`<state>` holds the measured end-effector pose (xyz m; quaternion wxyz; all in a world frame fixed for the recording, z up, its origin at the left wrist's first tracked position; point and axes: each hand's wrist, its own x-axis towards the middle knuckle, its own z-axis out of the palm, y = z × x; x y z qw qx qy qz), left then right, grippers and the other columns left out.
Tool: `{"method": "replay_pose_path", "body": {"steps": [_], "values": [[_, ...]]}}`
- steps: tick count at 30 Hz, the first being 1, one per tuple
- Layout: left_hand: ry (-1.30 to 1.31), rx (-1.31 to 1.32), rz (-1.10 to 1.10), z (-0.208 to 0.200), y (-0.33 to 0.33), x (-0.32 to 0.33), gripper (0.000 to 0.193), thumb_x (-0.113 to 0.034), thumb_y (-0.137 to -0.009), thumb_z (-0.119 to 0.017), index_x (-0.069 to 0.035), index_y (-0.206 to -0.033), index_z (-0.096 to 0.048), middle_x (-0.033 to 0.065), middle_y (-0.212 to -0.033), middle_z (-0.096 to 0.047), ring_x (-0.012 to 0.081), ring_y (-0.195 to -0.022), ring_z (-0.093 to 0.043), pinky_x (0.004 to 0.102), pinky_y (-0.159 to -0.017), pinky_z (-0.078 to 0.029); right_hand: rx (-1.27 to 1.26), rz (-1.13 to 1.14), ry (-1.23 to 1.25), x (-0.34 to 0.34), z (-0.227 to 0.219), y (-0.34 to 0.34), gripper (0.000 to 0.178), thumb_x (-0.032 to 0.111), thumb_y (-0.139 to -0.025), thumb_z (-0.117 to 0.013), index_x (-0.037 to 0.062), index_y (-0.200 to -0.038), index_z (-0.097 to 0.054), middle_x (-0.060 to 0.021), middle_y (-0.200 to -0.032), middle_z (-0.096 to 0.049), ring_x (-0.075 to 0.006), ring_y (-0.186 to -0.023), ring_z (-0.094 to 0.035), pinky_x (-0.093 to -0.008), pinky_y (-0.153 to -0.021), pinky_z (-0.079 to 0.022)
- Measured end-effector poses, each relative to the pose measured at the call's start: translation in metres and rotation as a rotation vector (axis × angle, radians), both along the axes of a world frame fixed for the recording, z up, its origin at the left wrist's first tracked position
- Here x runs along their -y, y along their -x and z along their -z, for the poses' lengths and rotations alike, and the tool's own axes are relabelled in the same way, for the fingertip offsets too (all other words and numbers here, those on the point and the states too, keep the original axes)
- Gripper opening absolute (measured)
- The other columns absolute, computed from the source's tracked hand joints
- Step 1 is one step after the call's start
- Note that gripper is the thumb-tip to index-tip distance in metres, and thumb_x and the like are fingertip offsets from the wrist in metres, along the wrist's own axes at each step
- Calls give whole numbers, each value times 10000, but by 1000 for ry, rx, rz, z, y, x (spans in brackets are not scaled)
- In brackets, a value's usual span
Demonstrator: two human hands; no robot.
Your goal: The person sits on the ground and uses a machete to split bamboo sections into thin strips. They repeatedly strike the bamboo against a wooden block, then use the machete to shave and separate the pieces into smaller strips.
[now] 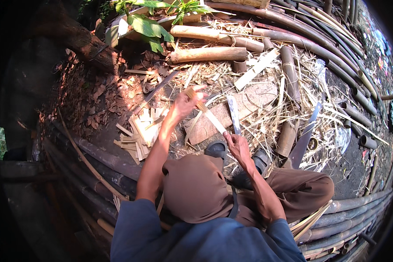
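My left hand (184, 105) is closed round a short yellowish bamboo strip (191, 93), with some fingers stretched out past it. My right hand (238, 146) grips what looks like a knife (215, 121), its pale narrow blade pointing up and left. The far end of the blade meets the bamboo strip close to my left hand; the exact contact is blurred by glare. Beneath both hands lies a flat wooden board (257, 94). A whitish, blade-like flat piece (233, 114) rests on it, just beyond my right hand.
Split bamboo slats (139, 135) lie heaped left of the board. On the right are a wide saw-like blade (305, 137), a bamboo pole (289, 72) and scattered shavings (264, 120). Thick bamboo lengths (208, 54) lie at the back. Stacked poles (349, 218) flank my seated legs.
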<state>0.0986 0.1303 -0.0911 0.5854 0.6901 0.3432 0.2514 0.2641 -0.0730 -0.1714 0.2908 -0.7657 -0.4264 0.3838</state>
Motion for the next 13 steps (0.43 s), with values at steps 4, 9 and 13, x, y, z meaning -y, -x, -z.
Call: {"method": "replay_pose_path", "body": {"steps": [4, 9, 13], "values": [[230, 62, 10, 1, 19, -25, 624, -466, -940, -599, -23, -1365, -485, 157, -1050, -703, 227, -1000, -690, 317, -810, -586, -34, -30, -60, 3, -1, -9, 592, 513, -963, -512, -28, -754, -634, -186, -560, -523, -329, -524, -469, -450, -556, -400], [259, -36, 16, 17, 26, -24, 698, -490, -895, -664, -36, -1387, -465, 178, -1173, -654, 231, -1078, -646, 334, -861, -537, -184, 172, -112, 9, 12, -46, 584, 498, -991, -484, 26, -665, -595, 4, -543, -463, -117, -528, -396, -345, -495, -329], [-125, -554, -138, 107, 52, -53, 533, -297, -880, -686, -19, -1305, -522, 252, -1113, -666, 327, -1078, -645, 416, -886, -517, -269, 576, -334, 18, 16, -116, 551, 499, -1029, -388, -12, -1122, -573, -93, -840, -616, -160, -719, -591, -316, -635, -491]]}}
